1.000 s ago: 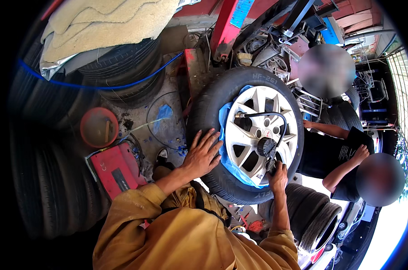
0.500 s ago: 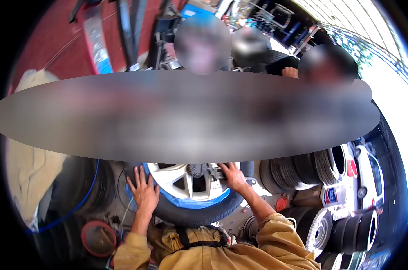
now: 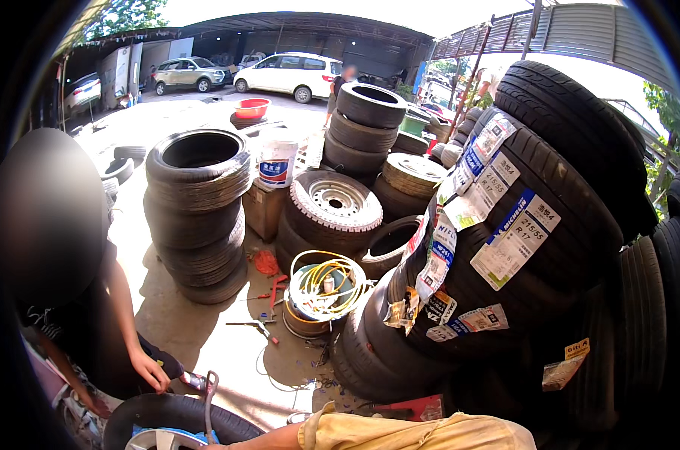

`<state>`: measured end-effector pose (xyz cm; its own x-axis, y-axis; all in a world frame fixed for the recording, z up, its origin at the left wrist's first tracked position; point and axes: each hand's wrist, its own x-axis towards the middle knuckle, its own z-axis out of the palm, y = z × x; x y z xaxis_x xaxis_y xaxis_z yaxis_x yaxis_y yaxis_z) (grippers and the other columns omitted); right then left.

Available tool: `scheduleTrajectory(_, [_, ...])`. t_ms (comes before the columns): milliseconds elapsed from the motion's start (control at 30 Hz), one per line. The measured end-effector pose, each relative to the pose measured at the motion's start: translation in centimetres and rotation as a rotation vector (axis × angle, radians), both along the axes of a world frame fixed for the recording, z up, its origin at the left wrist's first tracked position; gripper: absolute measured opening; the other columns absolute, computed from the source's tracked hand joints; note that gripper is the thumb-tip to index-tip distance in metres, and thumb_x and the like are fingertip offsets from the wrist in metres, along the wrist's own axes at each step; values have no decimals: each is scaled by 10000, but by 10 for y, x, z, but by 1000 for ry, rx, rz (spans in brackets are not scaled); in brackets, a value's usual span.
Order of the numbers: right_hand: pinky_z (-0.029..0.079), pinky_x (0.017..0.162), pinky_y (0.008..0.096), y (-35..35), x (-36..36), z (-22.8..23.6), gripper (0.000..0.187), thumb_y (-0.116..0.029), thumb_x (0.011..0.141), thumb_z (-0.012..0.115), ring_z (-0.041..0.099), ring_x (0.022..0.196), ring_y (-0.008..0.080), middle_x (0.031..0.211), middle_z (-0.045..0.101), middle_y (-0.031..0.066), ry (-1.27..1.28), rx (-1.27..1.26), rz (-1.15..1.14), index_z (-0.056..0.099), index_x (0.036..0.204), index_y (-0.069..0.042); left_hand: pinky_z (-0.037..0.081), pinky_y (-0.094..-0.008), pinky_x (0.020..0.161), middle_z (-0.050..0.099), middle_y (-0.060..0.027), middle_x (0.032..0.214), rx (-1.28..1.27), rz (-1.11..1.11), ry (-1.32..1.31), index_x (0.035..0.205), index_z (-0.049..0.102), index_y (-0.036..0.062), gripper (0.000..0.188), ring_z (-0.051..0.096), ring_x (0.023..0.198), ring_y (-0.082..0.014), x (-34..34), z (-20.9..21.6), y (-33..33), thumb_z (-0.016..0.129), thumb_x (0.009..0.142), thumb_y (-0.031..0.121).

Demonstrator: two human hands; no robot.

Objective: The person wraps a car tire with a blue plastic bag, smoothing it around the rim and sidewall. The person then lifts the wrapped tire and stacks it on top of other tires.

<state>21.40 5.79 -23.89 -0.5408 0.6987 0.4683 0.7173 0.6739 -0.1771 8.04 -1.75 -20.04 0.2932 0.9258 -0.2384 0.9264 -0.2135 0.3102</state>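
Black tyre [image 3: 182, 416] lies at the lower left edge of the view, most of it cut off; within it, a strip of silver rim [image 3: 154, 437] and some blue film [image 3: 194, 433] between the two are visible. Compared with half a second ago, the view has swung to the wearer's right: the rim's centre and the left hand, both in frame then, are now out of it. One forearm [image 3: 269, 437] in a tan sleeve [image 3: 415, 435], judged to be the right, runs along the lower edge toward the rim. Only a sliver of the right hand [image 3: 217, 446] shows at the border, so whether its fingers are spread or closed cannot be told. A hooked bar [image 3: 209, 397] stands across the tyre beside that hand; whether the hand grips it is not determinable. A co-worker's hand [image 3: 154, 373] hangs just above the tyre, contact uncertain. Ahead are a tyre stack [image 3: 197, 255], a white bucket [image 3: 278, 157] and a coil of yellow hose [image 3: 317, 300]. Finding: attention appears to be off the wheel while one arm remains extended to it; the state of the work at the rim's centre cannot be verified from this view.
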Motion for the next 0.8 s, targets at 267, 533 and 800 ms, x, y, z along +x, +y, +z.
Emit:
scheduleTrajectory(267, [474,559,428,4,-6,20,156,-346,822,598,520,859,272,872,512,72,104,131,-75,574,810,-193,205,-704,1060,373,-156,1514,-125,13,-75,1450,476,138,769,198,1455,-361,111,-14,84,432,891,664])
scheduleTrajectory(533, [444,514,403,5,-3,17,140,-323,817,573,513,802,244,845,513,69,202,131,-171,575,872,-195,230,-654,1068,414,-159,1474,-182,40,-93,1439,486,111,804,251,1424,-349,168,-25,129,410,889,692])
scheduleTrajectory(800, [458,566,419,6,-13,7,207,-379,890,528,523,824,238,872,538,61,144,13,-174,587,989,-207,255,-603,1076,454,-161,1433,-204,96,-136,1428,495,83,842,304,1393,-336,165,-38,163,389,886,719])
